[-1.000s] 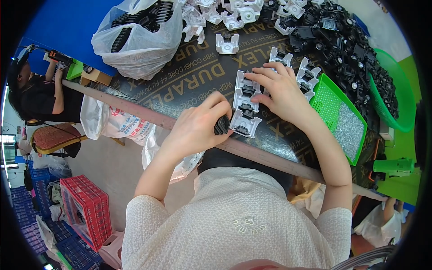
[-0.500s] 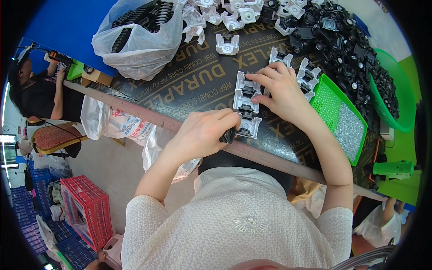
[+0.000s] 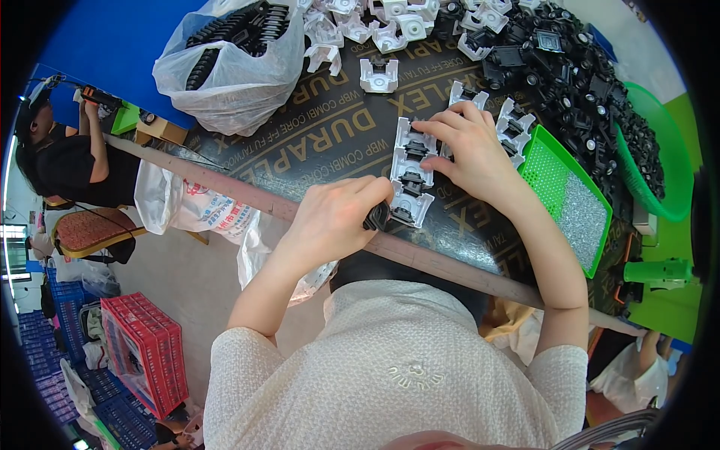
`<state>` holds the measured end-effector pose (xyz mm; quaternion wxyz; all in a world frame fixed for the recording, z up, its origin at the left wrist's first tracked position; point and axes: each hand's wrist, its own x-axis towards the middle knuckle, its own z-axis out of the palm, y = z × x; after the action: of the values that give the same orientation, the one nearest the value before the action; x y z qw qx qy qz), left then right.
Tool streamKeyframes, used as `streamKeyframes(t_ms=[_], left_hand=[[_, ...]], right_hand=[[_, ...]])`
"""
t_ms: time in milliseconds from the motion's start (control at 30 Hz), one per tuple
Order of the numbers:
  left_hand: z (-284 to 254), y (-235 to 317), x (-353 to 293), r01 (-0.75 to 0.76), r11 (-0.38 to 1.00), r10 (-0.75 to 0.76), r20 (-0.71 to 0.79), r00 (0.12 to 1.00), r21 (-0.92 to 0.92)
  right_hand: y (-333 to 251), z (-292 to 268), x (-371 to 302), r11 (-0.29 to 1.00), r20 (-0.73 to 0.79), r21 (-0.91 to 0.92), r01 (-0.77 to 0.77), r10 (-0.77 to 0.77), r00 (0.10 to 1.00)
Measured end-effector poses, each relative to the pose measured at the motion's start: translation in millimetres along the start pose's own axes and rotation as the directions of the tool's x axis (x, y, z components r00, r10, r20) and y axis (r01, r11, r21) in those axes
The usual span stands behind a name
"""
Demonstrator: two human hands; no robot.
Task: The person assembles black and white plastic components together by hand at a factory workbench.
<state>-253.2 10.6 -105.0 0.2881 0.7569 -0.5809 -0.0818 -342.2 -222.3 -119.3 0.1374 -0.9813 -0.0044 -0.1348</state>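
A small black part (image 3: 377, 216) sits pinched in the fingertips of my left hand (image 3: 334, 221), touching the near end of a row of white plastic housings (image 3: 411, 174) laid on the dark printed sheet (image 3: 330, 135). The black part lies at about nine o'clock from the nearest housing, right against its edge. My right hand (image 3: 472, 150) rests at the row's far end, at twelve o'clock from that housing, fingers spread and pressing down on the top pieces. I judge the step in hand to be seating the black insert into the nearest white housing; the move calls for lining it up with the socket while the row is kept steady. Loose black pieces (image 3: 577, 67) heap at one o'clock, a green tray (image 3: 570, 202) at three.
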Motion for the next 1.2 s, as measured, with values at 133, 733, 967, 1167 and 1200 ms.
streamKeyframes(t_ms=[133, 733, 967, 1167, 1200], left_hand=[[1, -2, 1, 0.019, 1.000, -0.018, -0.013, 1.000, 0.021], [22, -40, -1, 0.021, 0.852, -0.341, -0.524, 0.781, -0.523], [33, -57, -16, -0.048, 0.742, -0.339, -0.436, 0.834, -0.669], [34, -39, -15, -0.197, 0.720, -0.216, -0.485, 0.848, -0.665], [36, -35, -12, -0.219, 0.771, -0.153, -0.507, 0.848, -0.599]], right_hand=[[-1, -4, 5, 1.000, 0.015, 0.018, -0.017, 0.017, 1.000], [43, 32, 127, 0.987, 0.051, 0.092, -0.134, 0.129, 0.990], [17, -1, 96, 0.960, -0.065, 0.256, -0.116, 0.137, 0.988], [-25, -68, -34, 0.913, 0.033, 0.377, -0.154, 0.153, 0.988], [-32, -75, -53, 0.903, 0.093, 0.380, -0.200, 0.178, 0.980]])
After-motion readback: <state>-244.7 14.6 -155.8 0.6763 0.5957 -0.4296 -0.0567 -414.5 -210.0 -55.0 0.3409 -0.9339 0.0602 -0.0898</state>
